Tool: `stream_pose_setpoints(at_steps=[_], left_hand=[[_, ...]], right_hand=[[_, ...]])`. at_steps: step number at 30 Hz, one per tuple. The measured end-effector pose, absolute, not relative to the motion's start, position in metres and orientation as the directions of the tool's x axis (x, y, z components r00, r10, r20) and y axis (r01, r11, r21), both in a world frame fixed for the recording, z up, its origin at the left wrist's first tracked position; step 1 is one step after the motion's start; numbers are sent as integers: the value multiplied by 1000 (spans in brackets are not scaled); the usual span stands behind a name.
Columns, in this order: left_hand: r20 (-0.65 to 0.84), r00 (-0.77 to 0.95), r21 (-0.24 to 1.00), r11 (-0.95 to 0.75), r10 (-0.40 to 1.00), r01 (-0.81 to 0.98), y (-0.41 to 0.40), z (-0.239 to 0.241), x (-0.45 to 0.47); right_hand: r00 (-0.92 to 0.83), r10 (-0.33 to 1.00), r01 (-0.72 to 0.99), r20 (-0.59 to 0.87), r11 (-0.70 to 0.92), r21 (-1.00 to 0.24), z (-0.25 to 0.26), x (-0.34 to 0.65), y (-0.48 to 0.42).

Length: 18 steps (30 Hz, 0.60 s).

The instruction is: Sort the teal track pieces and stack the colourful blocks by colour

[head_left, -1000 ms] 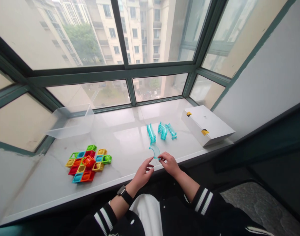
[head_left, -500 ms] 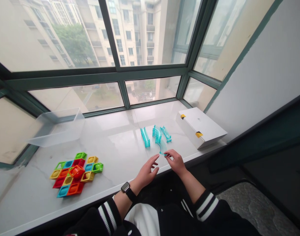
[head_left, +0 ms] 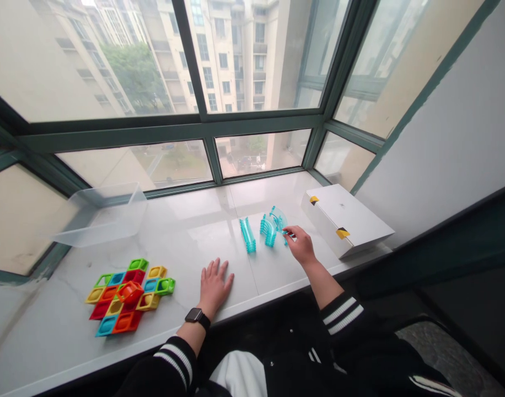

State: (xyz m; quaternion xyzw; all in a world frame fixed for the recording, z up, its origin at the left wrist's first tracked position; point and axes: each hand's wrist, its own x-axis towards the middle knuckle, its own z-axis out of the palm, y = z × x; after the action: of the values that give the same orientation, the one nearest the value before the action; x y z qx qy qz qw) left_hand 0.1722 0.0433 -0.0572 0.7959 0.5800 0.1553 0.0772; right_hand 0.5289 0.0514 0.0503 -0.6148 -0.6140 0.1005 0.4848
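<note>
My left hand (head_left: 216,284) lies flat on the white sill with its fingers spread, holding nothing. On its wrist is a dark watch. Between the fingertips of my right hand (head_left: 300,243) is the near end of a curved translucent teal track piece (head_left: 279,216). That piece is over or on the sill, partly covering another teal piece behind it. Just left of it stands a nested stack of curved teal track pieces (head_left: 268,230). Farther left is a stack of straight teal track pieces (head_left: 248,235).
A cluster of coloured plastic blocks (head_left: 128,295) sits on the left of the sill (head_left: 194,220), one orange block on top. Behind it is a clear plastic bin (head_left: 107,218). A white box (head_left: 352,215) with yellow-black tabs stands at the right, below the wall.
My left hand has moved left and down onto the sill. My right hand has carried the curved track piece away from the near edge, to the right of the curved stack.
</note>
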Motion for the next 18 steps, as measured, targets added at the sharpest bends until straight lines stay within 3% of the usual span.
stream_pose_setpoints(at_steps=[4, 18], left_hand=[[163, 267, 258, -302, 950, 918, 48, -54, 163], [132, 238, 273, -266, 962, 925, 44, -49, 170]], right_hand=[[226, 869, 660, 439, 195, -726, 43, 528, 61], [204, 907, 681, 367, 138, -719, 26, 514, 86]])
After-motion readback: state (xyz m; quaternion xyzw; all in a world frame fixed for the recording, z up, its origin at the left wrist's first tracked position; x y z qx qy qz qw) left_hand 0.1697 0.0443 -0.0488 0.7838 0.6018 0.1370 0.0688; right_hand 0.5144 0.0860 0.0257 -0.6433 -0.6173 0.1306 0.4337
